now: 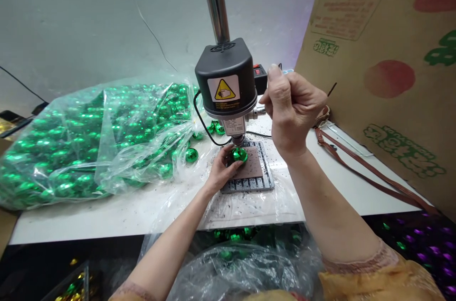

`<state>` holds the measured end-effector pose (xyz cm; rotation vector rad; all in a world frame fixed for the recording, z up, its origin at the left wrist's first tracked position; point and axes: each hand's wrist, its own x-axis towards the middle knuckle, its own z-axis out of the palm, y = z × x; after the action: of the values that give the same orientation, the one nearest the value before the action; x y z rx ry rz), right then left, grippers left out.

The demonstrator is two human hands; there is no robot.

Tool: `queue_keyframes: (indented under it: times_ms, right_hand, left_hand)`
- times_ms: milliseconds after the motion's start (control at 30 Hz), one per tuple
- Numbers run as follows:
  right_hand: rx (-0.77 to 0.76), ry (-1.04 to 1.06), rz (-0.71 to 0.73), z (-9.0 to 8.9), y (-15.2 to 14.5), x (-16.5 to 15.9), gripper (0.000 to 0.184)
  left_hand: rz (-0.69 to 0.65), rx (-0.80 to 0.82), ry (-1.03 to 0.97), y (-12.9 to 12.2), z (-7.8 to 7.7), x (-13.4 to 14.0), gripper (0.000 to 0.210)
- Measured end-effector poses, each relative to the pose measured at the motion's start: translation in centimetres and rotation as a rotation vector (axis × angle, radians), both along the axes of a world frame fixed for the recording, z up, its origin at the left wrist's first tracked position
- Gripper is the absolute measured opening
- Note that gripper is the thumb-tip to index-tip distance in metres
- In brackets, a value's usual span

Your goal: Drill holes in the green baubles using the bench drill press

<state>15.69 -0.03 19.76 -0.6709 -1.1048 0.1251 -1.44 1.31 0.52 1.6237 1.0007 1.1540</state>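
A shiny green faceted ball (240,154) sits under the chuck of a small black drill press (228,78). My left hand (223,170) grips this ball from its left side, thumb in front and fingers behind. Beneath it, a brownish square pad (251,163) lies on the slotted grey base plate (268,182). On the press's right side, my right hand (294,106) is raised and closed in a fist around the feed lever, which is mostly hidden by the fingers. A short metal piece of the lever's hub shows beside the fist.
A clear bag (103,139) full of green balls fills the table's left side; a loose green ball (191,155) lies by it. A large carton (384,68) stands at right, near a brown strap (370,182). Dark shavings dot the white table (71,225). Plastic-wrapped balls (235,234) sit below its edge.
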Motion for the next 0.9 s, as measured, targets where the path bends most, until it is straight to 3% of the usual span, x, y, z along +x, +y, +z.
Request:
queue_keyframes:
  times_ms: [200,467,900]
  right_hand:
    - [-0.041,-0.019,-0.034,-0.2,-0.1,0.1,0.047]
    - [0.031,0.030,0.051,0.0,-0.6,0.0,0.042]
    - [0.267,0.066,-0.006,-2.8,-0.6,-0.7,0.043]
  left_hand:
    - [0.016,0.051,0.178,-0.9,0.8,0.5,0.055]
    - [0.004,0.026,0.180,-1.2,0.6,0.7,0.056]
    - [-0.004,0.036,0.167,-1.3,0.6,0.7,0.053]
